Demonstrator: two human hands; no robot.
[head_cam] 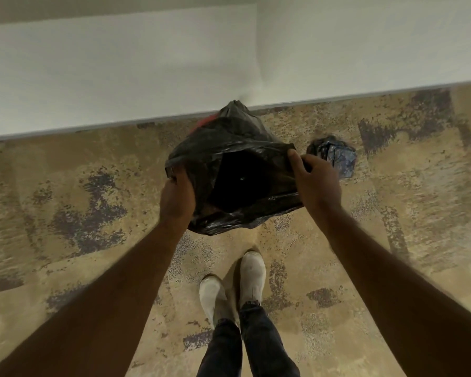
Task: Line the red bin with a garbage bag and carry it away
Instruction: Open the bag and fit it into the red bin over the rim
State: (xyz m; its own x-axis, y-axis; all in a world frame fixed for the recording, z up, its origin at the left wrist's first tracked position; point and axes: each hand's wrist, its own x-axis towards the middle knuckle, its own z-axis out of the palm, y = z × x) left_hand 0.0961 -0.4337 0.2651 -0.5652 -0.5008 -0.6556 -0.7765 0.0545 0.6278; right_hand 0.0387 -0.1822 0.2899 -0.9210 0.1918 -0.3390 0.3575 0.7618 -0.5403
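- The garbage bag (237,170) hangs between the two hands, mouth spread open and facing up toward the camera.
- The left hand (178,195) pinches the bag's rim on its own side; the right hand (314,180) grips the opposite rim, fingers curled over the edge.
- The red bin (206,121) shows only as a sliver beyond the hands, behind the bag, by the wall (120,77).
- The film looks thin, limp and slick, so it probably weighs little and slips easily; the rim is the sensible hold.
- A crumpled dark bundle (333,156) lies on the carpet (65,200) just past the right hand.
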